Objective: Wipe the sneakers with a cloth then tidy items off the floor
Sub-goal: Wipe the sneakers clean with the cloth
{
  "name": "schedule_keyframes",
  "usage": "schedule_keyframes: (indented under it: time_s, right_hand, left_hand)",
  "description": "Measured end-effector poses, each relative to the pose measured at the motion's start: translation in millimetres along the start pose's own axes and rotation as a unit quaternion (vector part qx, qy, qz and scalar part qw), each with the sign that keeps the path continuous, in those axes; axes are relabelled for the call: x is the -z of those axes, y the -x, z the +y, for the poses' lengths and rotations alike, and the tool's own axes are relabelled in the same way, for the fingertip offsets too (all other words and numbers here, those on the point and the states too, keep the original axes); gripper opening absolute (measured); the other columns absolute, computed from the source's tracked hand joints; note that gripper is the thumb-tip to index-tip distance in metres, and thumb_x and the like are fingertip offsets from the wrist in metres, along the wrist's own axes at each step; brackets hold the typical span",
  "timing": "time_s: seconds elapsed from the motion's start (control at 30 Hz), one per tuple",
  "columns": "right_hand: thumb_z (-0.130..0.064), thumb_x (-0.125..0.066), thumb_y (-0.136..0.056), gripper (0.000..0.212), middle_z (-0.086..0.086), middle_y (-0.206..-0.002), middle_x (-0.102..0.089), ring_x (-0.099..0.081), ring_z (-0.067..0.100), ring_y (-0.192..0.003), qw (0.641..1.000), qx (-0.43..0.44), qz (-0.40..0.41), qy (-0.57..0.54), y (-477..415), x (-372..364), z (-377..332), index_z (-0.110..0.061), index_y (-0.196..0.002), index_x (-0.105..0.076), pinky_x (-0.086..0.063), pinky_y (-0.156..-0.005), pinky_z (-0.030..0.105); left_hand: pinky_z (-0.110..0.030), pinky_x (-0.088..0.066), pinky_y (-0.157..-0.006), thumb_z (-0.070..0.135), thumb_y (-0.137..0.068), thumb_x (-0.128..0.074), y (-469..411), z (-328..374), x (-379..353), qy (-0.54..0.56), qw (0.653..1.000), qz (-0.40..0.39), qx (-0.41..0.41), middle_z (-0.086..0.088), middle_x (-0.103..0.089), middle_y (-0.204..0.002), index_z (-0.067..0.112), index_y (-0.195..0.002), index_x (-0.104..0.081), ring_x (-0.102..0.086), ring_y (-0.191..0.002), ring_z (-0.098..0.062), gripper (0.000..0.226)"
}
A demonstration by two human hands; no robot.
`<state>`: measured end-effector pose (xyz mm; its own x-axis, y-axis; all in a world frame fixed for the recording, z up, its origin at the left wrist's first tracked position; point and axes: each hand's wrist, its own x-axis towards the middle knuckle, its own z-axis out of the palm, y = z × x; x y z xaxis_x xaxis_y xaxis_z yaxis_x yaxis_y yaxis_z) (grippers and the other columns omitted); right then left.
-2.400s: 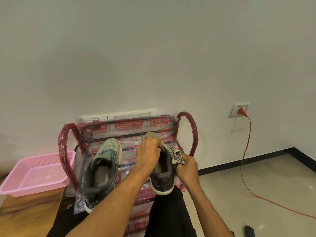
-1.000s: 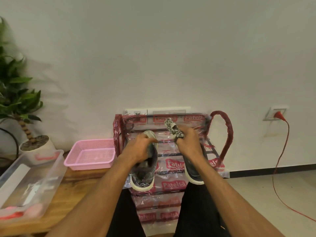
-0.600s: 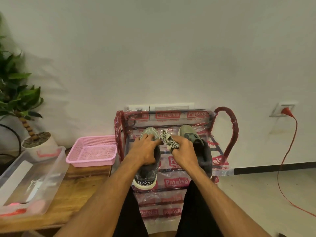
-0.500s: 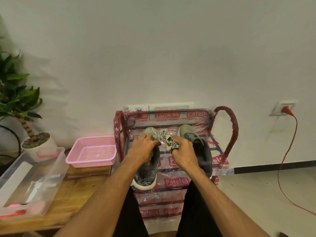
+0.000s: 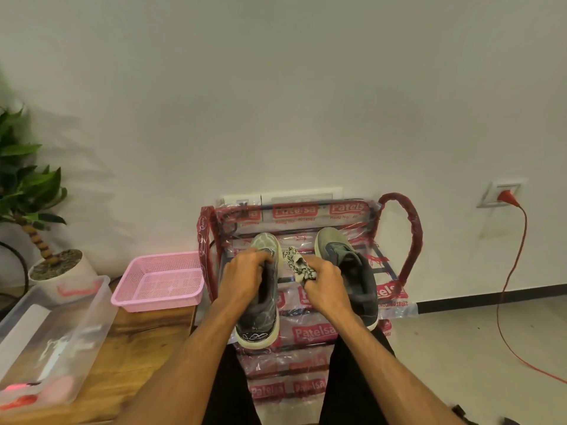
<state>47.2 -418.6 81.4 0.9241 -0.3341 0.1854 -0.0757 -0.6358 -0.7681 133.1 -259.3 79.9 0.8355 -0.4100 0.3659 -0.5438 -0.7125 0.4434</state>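
Entry: one pair on the plastic-wrapped rack (image 5: pixel 411 240). The left sneaker (image 5: pixel 260 320), nine o'clock of the cloth (image 5: pixel 299 265), is gripped at its opening by the left hand (image 5: pixel 242 280). The right sneaker (image 5: pixel 352 271) rests at three o'clock. The right hand (image 5: pixel 325 289) clutches the bunched cloth. Wiping seemingly mid-way; floor tidying not begun.

one wide head-worn view, angled forward and down, close over left hand (image 5: pixel 242 280), right hand (image 5: pixel 325 290), facing wall (image 5: pixel 276 102)

The right hand (image 5: pixel 325 289) hides part of the right sneaker (image 5: pixel 352 268); the plant (image 5: pixel 30 185) is cropped.
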Motion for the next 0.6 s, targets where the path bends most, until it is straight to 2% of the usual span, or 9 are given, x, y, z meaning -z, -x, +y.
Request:
schedule_keyframes:
  time_s: [0.07, 0.13, 0.23, 0.33, 0.4, 0.6]
  right_hand:
    - [0.004, -0.053, -0.081, 0.036, -0.013, -0.068, -0.064, -0.06, 0.003, -0.065, 1.0, 0.005, 0.003, -0.003, -0.9, 2.4, -3.2, -0.03, -0.085, -0.067, -0.045, -0.055, 0.02]
    - [0.002, -0.053, -0.08, 0.037, -0.013, -0.073, -0.066, -0.061, 0.004, -0.068, 1.0, 0.01, 0.012, -0.006, -3.1, 3.2, -6.8, -0.03, -0.09, -0.068, -0.049, -0.058, 0.025]
    - [-0.007, -0.057, -0.082, 0.038, -0.013, -0.088, -0.07, -0.065, 0.009, -0.08, 0.999, 0.019, 0.027, 0.015, -6.2, 1.1, -11.6, -0.032, -0.11, -0.066, -0.055, -0.066, 0.034]
    - [-0.003, -0.052, -0.079, 0.046, -0.01, -0.099, -0.07, -0.064, 0.018, -0.092, 0.997, 0.035, 0.004, 0.064, -3.7, -0.9, -17.8, -0.031, -0.113, -0.063, -0.054, -0.07, 0.035]
    - [0.002, -0.05, -0.076, 0.052, -0.009, -0.105, -0.069, -0.062, 0.021, -0.098, 0.993, 0.059, -0.006, 0.1, 2.2, -1.6, -21.9, -0.03, -0.115, -0.062, -0.052, -0.072, 0.036]
    - [0.006, -0.056, -0.076, 0.054, -0.008, -0.122, -0.064, -0.055, 0.02, -0.114, 0.968, 0.149, 0.025, 0.199, 13.1, -4.7, -29.8, -0.021, -0.123, -0.063, -0.049, -0.082, 0.035]
  left_hand:
    - [-0.017, -0.047, -0.086, -0.004, -0.087, -0.059, 0.3, -1.0, -1.3, 0.089, 0.993, 0.051, 0.059, 0.008, -0.066, -0.109, 0.021, -0.104, -0.073, -0.06, -0.097, -0.008, 0.034]
    - [-0.01, -0.046, -0.077, -0.004, -0.086, -0.063, -1.5, -4.3, -5.2, 0.185, 0.971, 0.084, 0.125, 0.011, -0.066, -0.11, 0.028, -0.099, -0.073, -0.061, -0.095, -0.005, 0.036]
    - [-0.019, -0.053, -0.073, -0.006, -0.082, -0.067, -0.9, -5.2, -12.6, 0.312, 0.925, 0.101, 0.19, 0.007, -0.071, -0.104, 0.036, -0.087, -0.073, -0.066, -0.093, -0.01, 0.042]
    - [-0.017, -0.054, -0.069, -0.013, -0.08, -0.066, 5.5, -0.5, -13.4, 0.416, 0.875, 0.088, 0.23, 0.001, -0.073, -0.094, 0.024, -0.083, -0.074, -0.069, -0.089, -0.013, 0.038]
    - [-0.016, -0.053, -0.067, -0.013, -0.079, -0.067, 7.4, 0.0, -11.6, 0.448, 0.857, 0.083, 0.242, 0.001, -0.073, -0.092, 0.021, -0.083, -0.075, -0.069, -0.087, -0.012, 0.035]
    - [-0.032, -0.056, -0.077, -0.013, -0.078, -0.066, 14.6, -7.9, -18.1, 0.5, 0.817, 0.063, 0.279, -0.004, -0.074, -0.091, 0.015, -0.086, -0.074, -0.07, -0.091, -0.024, 0.031]
